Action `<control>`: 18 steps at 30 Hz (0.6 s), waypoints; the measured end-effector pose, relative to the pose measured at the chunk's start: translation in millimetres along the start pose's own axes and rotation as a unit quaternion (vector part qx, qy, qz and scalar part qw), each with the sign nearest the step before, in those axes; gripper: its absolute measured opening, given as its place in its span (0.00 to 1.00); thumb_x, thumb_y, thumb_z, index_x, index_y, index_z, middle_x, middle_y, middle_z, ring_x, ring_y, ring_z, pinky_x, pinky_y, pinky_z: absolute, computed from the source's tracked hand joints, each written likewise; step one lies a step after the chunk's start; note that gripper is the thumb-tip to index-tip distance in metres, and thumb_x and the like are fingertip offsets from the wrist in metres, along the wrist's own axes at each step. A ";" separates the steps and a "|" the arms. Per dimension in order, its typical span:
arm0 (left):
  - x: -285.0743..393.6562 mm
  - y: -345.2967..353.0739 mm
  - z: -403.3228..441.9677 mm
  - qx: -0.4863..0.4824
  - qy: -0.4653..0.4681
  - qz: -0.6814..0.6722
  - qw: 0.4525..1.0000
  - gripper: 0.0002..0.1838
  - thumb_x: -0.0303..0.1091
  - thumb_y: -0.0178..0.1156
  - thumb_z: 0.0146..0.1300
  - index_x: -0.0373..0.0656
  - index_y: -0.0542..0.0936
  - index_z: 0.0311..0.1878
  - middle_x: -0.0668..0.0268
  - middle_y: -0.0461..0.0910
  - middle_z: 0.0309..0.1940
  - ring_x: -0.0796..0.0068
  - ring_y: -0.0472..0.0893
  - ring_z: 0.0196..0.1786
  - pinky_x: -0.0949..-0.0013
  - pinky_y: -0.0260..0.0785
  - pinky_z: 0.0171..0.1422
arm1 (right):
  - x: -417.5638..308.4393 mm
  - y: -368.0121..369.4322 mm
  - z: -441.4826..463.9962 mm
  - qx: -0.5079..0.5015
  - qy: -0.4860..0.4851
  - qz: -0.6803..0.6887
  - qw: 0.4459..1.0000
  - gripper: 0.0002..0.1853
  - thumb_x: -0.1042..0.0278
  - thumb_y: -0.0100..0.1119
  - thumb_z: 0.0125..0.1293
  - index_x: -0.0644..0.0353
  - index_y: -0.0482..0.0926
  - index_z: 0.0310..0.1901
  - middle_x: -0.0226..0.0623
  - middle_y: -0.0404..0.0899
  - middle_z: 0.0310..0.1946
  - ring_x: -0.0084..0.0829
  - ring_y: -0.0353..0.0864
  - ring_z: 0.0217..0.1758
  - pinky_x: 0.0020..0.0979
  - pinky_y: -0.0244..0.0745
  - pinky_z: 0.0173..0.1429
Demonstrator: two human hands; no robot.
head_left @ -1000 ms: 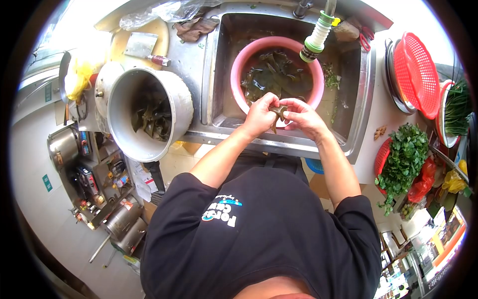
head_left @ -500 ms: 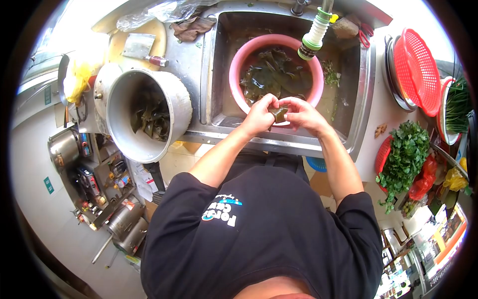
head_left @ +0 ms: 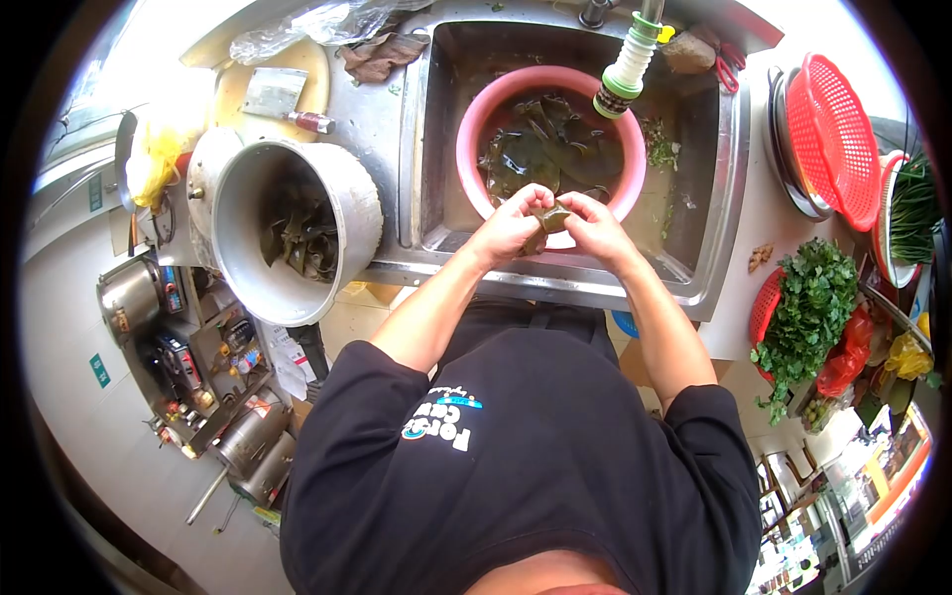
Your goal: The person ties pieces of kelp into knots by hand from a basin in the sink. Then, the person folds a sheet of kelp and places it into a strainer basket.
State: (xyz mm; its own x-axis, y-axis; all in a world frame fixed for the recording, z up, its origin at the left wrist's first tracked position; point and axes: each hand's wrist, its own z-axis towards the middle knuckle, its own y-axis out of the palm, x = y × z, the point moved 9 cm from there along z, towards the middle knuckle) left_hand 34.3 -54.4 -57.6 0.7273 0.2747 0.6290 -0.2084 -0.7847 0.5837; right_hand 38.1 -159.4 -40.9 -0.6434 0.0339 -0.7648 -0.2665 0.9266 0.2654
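Note:
My left hand [head_left: 504,234] and my right hand [head_left: 596,234] meet over the near rim of a pink basin [head_left: 470,134]. Between their pinched fingers is a folded piece of brownish-green kelp [head_left: 536,238], which both hands grip. More dark kelp sheets [head_left: 550,139] lie in water inside the basin. To the left, a large metal pot [head_left: 359,213] is tipped toward me, with similar dark pieces [head_left: 299,233] bunched inside. The fingertips partly cover the held piece.
The basin sits in a metal sink [head_left: 729,178] beneath a ribbed faucet hose [head_left: 630,64]. On the left are a cleaver [head_left: 275,91], a round board [head_left: 315,71] and a brown cloth [head_left: 382,58]. A red colander [head_left: 831,139] and leafy greens [head_left: 811,307] stand on the right.
The kelp piece has shifted in my fingers and now shows more on the left-hand side. My right hand has moved slightly left and turned. Basin and pot stay put.

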 end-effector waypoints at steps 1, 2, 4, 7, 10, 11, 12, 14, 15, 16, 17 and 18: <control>-0.4 -0.1 -0.5 0.000 0.000 0.000 1.000 0.17 0.17 0.48 0.55 0.46 0.68 0.47 0.66 0.74 0.37 0.79 0.74 0.30 0.75 0.67 0.30 | 3.1 -3.5 7.0 -0.002 -0.056 -0.035 0.998 0.11 0.75 0.56 0.64 0.63 0.78 0.47 0.29 0.79 0.40 0.21 0.78 0.46 0.26 0.74 0.51; -0.4 0.8 -1.0 -0.006 0.002 -0.011 1.000 0.17 0.17 0.47 0.55 0.46 0.68 0.47 0.67 0.73 0.33 0.81 0.73 0.26 0.76 0.65 0.26 | 6.1 -7.2 10.9 -0.004 -0.111 -0.069 0.991 0.10 0.75 0.55 0.64 0.64 0.79 0.46 0.30 0.79 0.41 0.22 0.78 0.46 0.27 0.74 0.50; -3.0 -0.1 -1.2 -0.012 0.002 -0.022 1.000 0.18 0.17 0.47 0.55 0.46 0.68 0.48 0.69 0.72 0.30 0.82 0.72 0.23 0.77 0.63 0.23 | -11.7 -8.1 3.4 0.026 -0.145 -0.228 0.963 0.09 0.75 0.54 0.65 0.64 0.79 0.46 0.29 0.79 0.41 0.22 0.78 0.45 0.27 0.74 0.49; 6.5 4.0 -2.7 -0.020 0.030 0.021 0.999 0.15 0.22 0.51 0.62 0.46 0.69 0.52 0.67 0.75 0.32 0.82 0.74 0.27 0.78 0.64 0.24 | -23.0 -11.8 -3.9 0.105 -0.214 -0.334 0.912 0.08 0.75 0.53 0.66 0.65 0.79 0.44 0.28 0.78 0.38 0.23 0.77 0.43 0.27 0.74 0.48; 13.0 6.7 -4.6 0.002 0.035 0.052 0.998 0.18 0.26 0.54 0.65 0.41 0.68 0.59 0.66 0.77 0.36 0.81 0.76 0.32 0.78 0.70 0.37 | -13.9 -32.3 -4.9 0.188 -0.206 -0.123 0.952 0.07 0.73 0.53 0.68 0.64 0.79 0.43 0.27 0.75 0.32 0.22 0.76 0.36 0.26 0.73 0.42; 8.4 5.4 -1.6 0.017 0.032 0.068 0.997 0.19 0.28 0.55 0.67 0.39 0.68 0.60 0.67 0.77 0.37 0.82 0.76 0.33 0.79 0.70 0.38 | 2.0 -42.9 -2.3 0.216 -0.153 0.043 0.963 0.07 0.72 0.52 0.68 0.62 0.78 0.43 0.27 0.74 0.29 0.20 0.75 0.31 0.24 0.72 0.36; 7.2 5.6 0.6 0.032 0.029 0.085 0.995 0.20 0.30 0.56 0.69 0.37 0.68 0.61 0.67 0.78 0.37 0.83 0.76 0.34 0.81 0.69 0.39 | 10.0 -48.3 0.0 0.214 -0.113 0.159 0.957 0.06 0.72 0.50 0.70 0.59 0.77 0.41 0.26 0.71 0.24 0.17 0.67 0.20 0.22 0.62 0.23; 4.4 4.2 0.2 0.054 0.015 0.114 0.992 0.16 0.34 0.57 0.71 0.35 0.73 0.56 0.71 0.77 0.32 0.85 0.74 0.31 0.82 0.67 0.34 | 13.7 -61.9 2.5 0.254 -0.095 0.285 0.920 0.05 0.71 0.49 0.70 0.57 0.75 0.38 0.25 0.69 0.23 0.14 0.59 0.16 0.20 0.51 0.17; 7.3 5.3 -0.8 0.067 0.006 0.135 0.989 0.14 0.34 0.57 0.71 0.35 0.75 0.53 0.72 0.76 0.28 0.86 0.73 0.27 0.81 0.65 0.30 | 13.1 -66.8 4.3 0.264 -0.077 0.301 0.913 0.07 0.69 0.48 0.71 0.56 0.73 0.34 0.25 0.66 0.21 0.16 0.59 0.16 0.21 0.52 0.17; 8.9 5.8 -1.6 0.079 -0.004 0.155 0.985 0.13 0.34 0.57 0.71 0.35 0.77 0.50 0.73 0.75 0.24 0.86 0.72 0.24 0.81 0.63 0.27 | 11.0 -69.4 4.2 0.265 -0.076 0.301 0.913 0.07 0.69 0.48 0.71 0.56 0.73 0.34 0.25 0.66 0.21 0.16 0.59 0.16 0.21 0.52 0.17; 9.9 7.4 -0.7 0.078 -0.005 0.155 0.985 0.13 0.34 0.57 0.71 0.35 0.77 0.50 0.73 0.75 0.24 0.86 0.72 0.24 0.81 0.63 0.27 | 11.1 -72.2 4.0 0.269 -0.075 0.328 0.902 0.08 0.68 0.48 0.71 0.56 0.72 0.32 0.25 0.66 0.21 0.16 0.59 0.16 0.22 0.52 0.17; 10.8 9.1 0.5 0.078 -0.003 0.171 0.982 0.11 0.34 0.57 0.71 0.35 0.77 0.47 0.74 0.73 0.22 0.86 0.70 0.21 0.79 0.61 0.24 | 11.5 -75.0 4.2 0.272 -0.073 0.355 0.892 0.09 0.67 0.48 0.71 0.56 0.71 0.31 0.26 0.65 0.21 0.17 0.59 0.16 0.23 0.52 0.17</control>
State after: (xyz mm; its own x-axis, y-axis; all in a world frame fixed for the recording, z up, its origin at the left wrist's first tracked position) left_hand 40.6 -58.9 -45.7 0.6370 -0.0226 0.7706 -0.3390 -0.9060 0.2537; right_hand 53.7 -227.0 -72.1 -0.4005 0.6950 -0.5971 0.5832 0.6960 0.4190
